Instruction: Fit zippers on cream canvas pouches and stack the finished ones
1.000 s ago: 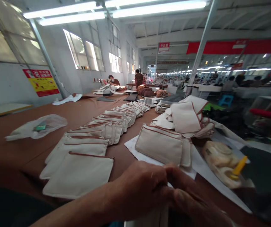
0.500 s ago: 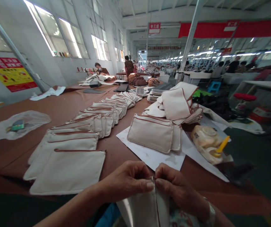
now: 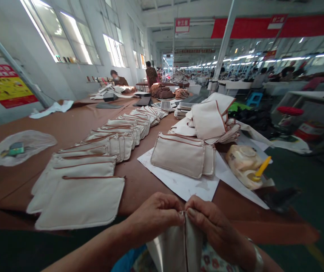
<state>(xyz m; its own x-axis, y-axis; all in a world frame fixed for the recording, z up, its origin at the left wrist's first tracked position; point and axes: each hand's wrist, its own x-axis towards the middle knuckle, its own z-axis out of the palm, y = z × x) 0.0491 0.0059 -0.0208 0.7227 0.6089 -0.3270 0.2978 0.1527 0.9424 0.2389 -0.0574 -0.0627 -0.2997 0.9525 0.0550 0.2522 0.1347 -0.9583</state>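
Both hands pinch the top end of a cream fabric pouch piece (image 3: 173, 247) with a dark brown-edged seam down its middle. My left hand (image 3: 158, 213) grips the edge left of the seam, thumb on top. On the other side of the seam, my right hand (image 3: 211, 219) is closed with thumb and fingertips on the fabric. The piece hangs down over my lap, its lower end out of view. Just beyond the hands, a small stack of cream pouches (image 3: 177, 155) rests on white paper (image 3: 173, 185).
A long overlapping row of cream pouches (image 3: 85, 204) runs along the brown table (image 3: 74, 128). To the right are a heap of cream pieces (image 3: 209, 119) and a cut plastic container (image 3: 243, 162) with a yellow-handled tool (image 3: 262, 168). A clear plastic bag (image 3: 37, 141) lies left.
The view has shifted slightly, so the table and its things appear a little lower left to higher up. Both hands keep their pinch on the pouch piece, with fingertips slightly closer together.
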